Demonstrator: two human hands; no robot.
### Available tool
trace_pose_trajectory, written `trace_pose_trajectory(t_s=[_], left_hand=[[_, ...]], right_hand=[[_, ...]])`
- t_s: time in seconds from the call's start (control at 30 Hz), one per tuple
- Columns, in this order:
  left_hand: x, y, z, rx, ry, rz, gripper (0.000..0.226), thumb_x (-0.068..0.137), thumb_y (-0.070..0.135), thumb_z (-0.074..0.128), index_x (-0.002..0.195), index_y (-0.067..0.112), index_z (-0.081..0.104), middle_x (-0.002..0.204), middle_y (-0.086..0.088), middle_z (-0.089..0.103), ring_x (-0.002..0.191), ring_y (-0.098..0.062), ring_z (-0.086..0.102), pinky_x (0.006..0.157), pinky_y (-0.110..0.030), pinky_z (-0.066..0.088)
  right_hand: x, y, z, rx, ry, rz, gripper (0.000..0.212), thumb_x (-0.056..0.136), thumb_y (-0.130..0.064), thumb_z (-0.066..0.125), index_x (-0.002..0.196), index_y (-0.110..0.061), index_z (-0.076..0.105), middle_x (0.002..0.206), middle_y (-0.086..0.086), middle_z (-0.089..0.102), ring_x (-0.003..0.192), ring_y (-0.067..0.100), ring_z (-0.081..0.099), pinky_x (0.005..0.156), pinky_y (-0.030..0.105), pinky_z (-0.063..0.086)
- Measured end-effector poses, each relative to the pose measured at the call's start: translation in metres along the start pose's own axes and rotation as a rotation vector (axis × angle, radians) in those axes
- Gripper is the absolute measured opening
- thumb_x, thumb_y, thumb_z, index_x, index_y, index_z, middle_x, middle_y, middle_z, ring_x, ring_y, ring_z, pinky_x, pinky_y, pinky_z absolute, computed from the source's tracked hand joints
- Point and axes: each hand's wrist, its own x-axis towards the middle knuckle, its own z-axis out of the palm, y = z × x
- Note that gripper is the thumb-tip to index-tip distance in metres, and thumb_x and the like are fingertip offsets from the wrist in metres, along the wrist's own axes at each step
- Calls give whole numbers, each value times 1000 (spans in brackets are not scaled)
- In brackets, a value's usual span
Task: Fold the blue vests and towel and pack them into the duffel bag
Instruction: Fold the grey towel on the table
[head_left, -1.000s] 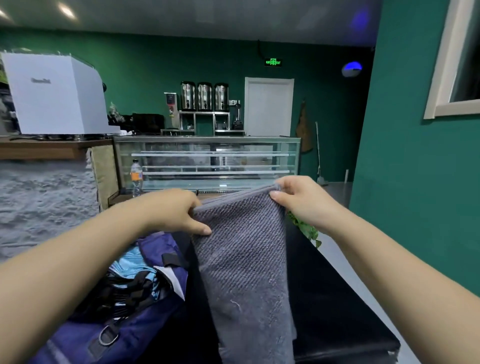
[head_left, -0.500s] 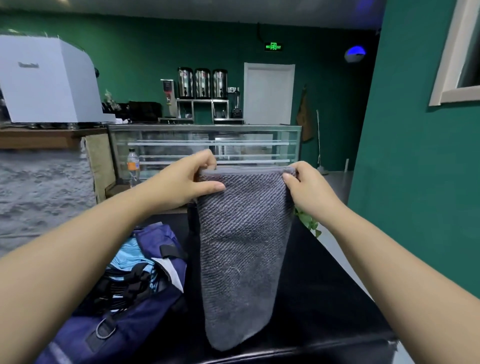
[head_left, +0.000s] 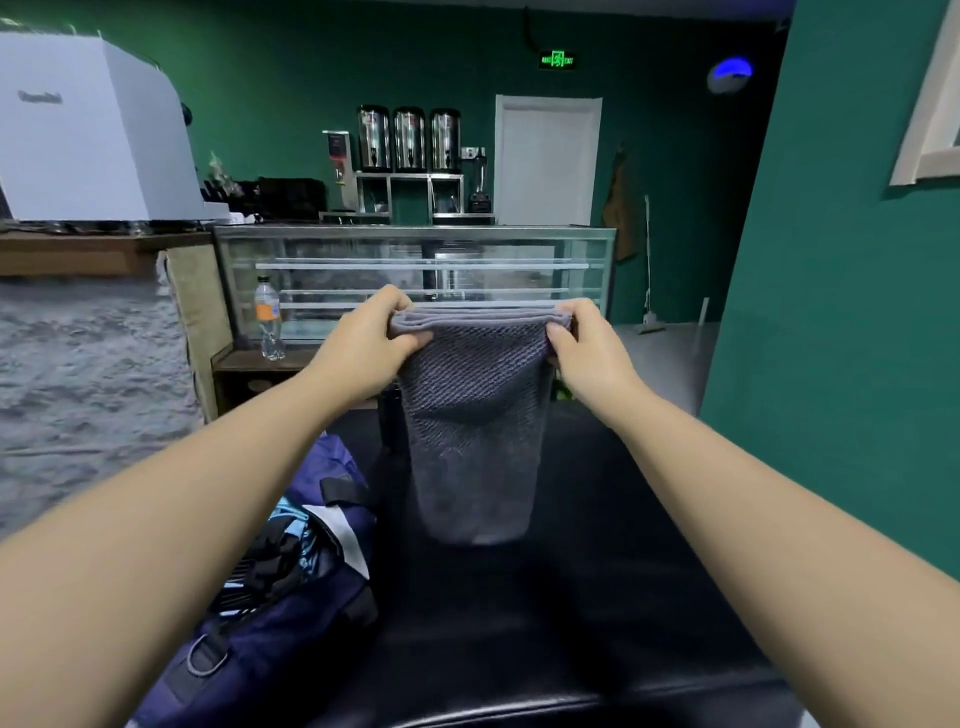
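A grey towel (head_left: 470, 415) hangs folded in front of me, its lower end well above the black bench (head_left: 597, 597). My left hand (head_left: 363, 345) pinches its top left corner and my right hand (head_left: 584, 348) pinches the top right corner, arms stretched forward. The navy duffel bag (head_left: 291, 613) lies open at the lower left on the bench, with light blue fabric (head_left: 291, 525) showing inside under black straps.
A glass display case (head_left: 415, 275) stands behind the bench, with a plastic bottle (head_left: 268, 325) on a low wooden shelf at its left. A grey stone counter (head_left: 88, 384) with a white machine (head_left: 93, 130) fills the left. A green wall (head_left: 841, 312) closes the right.
Both hands have lifted the towel higher and further from me. Its hanging part has become shorter, and its lower end now clears the bench.
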Motion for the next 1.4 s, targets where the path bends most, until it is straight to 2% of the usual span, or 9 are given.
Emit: trace_pose_trajectory(t_s=[0.1,0.17,0.37,0.5,0.7,0.97,1.2,1.33,1.4], left_hand=[[-18,-17,9,-39,-103,25,20,91,24,61,87,17,43,77,2,56,66,-13,44,63,-30,35],[-38,-32,20,-79,-173,34,22,89,22,64,84,19,43,69,9,52,62,-9,40,62,-28,33],[-106,-72,58,-230,-797,-66,23,87,20,67,80,16,46,67,11,45,59,1,40,57,-18,35],[-126,-78,76,-388,-1001,-315,20,91,13,63,82,14,45,69,7,47,58,0,47,56,-16,43],[-143,-90,102,-336,-1030,-403,20,90,14,64,82,16,46,72,4,49,55,1,48,56,-17,44],[-170,-100,147,-415,-691,-755,14,93,15,57,83,15,46,72,-3,50,55,-8,47,44,-20,41],[-183,-102,160,-198,-542,-756,15,83,20,56,72,17,45,69,3,54,64,-11,48,57,-27,36],[-185,-110,159,-68,-544,-748,16,84,26,54,75,15,47,77,1,58,72,-14,53,62,-30,37],[-185,-115,160,-123,-501,-799,14,85,25,53,77,14,48,80,0,57,74,-14,52,62,-30,36]], right_hand=[[-5,17,-1,45,-81,7,9,99,-23,45,104,-21,52,98,0,59,84,15,53,78,33,47],[-15,36,-4,32,-199,38,5,97,-22,51,98,-21,56,91,0,59,77,12,51,73,29,44],[-59,103,-12,138,-926,404,6,94,-17,57,97,-12,59,98,5,60,95,17,56,99,34,46],[-74,125,-10,164,-1178,537,7,94,-18,58,99,-13,60,106,5,64,104,17,60,101,34,45],[-91,143,7,19,-1179,621,9,97,-11,51,98,-14,59,97,-1,66,91,8,63,91,27,49],[-114,166,41,-49,-930,718,16,100,-11,44,93,-17,58,94,-1,65,86,9,63,76,24,54],[-135,183,64,1,-728,705,8,93,-12,51,95,-11,59,90,0,64,82,10,63,71,23,55],[-138,187,75,20,-698,696,11,95,-20,54,88,-13,59,89,1,65,83,11,62,81,30,53],[-138,186,80,20,-692,698,13,97,-22,51,91,-12,56,92,3,63,83,13,61,72,27,54]])
